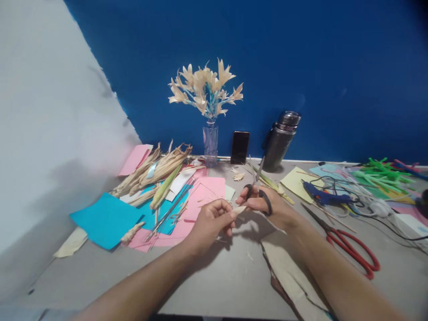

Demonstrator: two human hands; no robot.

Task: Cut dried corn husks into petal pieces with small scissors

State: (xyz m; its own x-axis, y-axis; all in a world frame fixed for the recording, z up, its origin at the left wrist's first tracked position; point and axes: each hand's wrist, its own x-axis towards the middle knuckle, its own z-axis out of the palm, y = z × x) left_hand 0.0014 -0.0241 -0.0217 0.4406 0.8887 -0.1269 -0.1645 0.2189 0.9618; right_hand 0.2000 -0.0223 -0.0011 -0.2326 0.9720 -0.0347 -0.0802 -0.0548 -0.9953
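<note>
Near the middle of the table, my left hand (216,219) pinches a small pale piece of corn husk (239,209) between thumb and fingers. Close beside it, my right hand (265,205) holds black-handled scissors (259,171), fingers through the loops, blades pointing up and away from the husk. The fingers of my right hand come up against the husk's tip. Behind both hands stands a clear vase (210,145) with pale husk flowers (202,89) on blue stems.
Dried corn husks (160,167), blue paper (105,220) and pink paper (209,194) lie left. A phone (240,147) and a dark flask (280,142) stand at the back. Red-handled scissors (351,247), a blue glue gun (326,195) and green pipe cleaners (384,174) lie right.
</note>
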